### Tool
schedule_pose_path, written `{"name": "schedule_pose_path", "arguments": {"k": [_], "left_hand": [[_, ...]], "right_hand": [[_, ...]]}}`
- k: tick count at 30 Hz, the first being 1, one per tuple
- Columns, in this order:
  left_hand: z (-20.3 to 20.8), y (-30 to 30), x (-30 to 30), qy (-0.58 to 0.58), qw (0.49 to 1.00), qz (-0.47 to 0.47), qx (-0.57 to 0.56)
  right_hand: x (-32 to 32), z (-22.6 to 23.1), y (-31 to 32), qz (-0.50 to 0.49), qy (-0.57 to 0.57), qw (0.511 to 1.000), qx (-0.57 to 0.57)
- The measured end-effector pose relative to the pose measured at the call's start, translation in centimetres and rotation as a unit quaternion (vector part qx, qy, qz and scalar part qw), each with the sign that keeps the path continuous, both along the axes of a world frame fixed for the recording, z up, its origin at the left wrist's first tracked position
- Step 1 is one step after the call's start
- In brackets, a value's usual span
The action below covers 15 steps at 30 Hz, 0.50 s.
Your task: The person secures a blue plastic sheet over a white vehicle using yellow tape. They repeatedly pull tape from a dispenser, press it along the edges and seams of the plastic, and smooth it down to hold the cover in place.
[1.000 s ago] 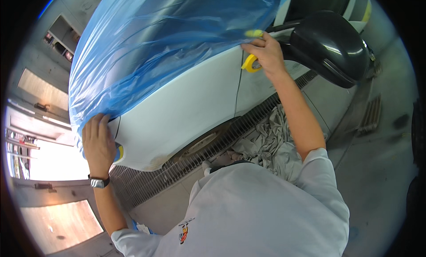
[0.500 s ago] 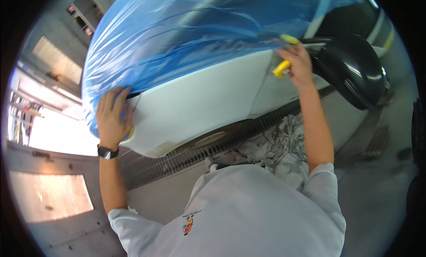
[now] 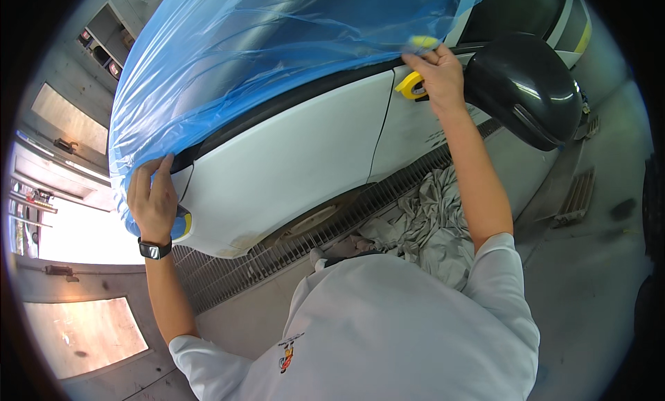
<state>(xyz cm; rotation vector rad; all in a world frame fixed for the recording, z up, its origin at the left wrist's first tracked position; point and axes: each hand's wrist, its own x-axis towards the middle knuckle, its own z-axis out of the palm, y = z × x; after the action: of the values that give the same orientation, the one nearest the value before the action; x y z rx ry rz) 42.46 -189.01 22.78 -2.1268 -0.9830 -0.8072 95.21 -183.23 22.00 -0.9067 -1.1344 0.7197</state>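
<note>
A sheet of thin blue plastic film [image 3: 277, 48] lies over the hood and windshield of a car with a white fender [image 3: 291, 134]. At its front corner, my left hand [image 3: 152, 200] has its fingers closed on the film's edge, by the headlight area with a strip of yellow tape [image 3: 188, 222]. My right hand [image 3: 442, 79], near the side mirror, holds a roll of yellow masking tape [image 3: 411, 86] under its fingers. Its fingertips are at the film's rear edge, beside a blurred yellow patch [image 3: 423, 41]. A dark gap [image 3: 277, 103] shows between film and fender.
The black side mirror [image 3: 523, 89] juts out to the right of my right hand. Below the fender are a wheel [image 3: 305, 221], a floor grating [image 3: 228, 276] and a crumpled grey cloth [image 3: 433, 221]. Walls with lit windows [image 3: 86, 335] stand on the left.
The film's edge has moved up off the fender's top, baring the dark gap. My right hand has shifted left and up with the tape roll; my left hand has moved slightly left and down.
</note>
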Motion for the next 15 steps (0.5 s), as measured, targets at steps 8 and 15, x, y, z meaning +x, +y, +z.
{"name": "schedule_pose_path", "arguments": {"k": [8,15], "left_hand": [[-1.1,-0.3,0.7,0.055,0.998,-0.015,-0.011],[-2.0,-1.0,0.6,0.064,0.998,0.021,-0.016]], "right_hand": [[-0.3,-1.0,0.0,-0.146,-0.171,0.970,-0.093],[-0.5,-1.5,-0.1,-0.163,-0.133,0.972,-0.109]]}}
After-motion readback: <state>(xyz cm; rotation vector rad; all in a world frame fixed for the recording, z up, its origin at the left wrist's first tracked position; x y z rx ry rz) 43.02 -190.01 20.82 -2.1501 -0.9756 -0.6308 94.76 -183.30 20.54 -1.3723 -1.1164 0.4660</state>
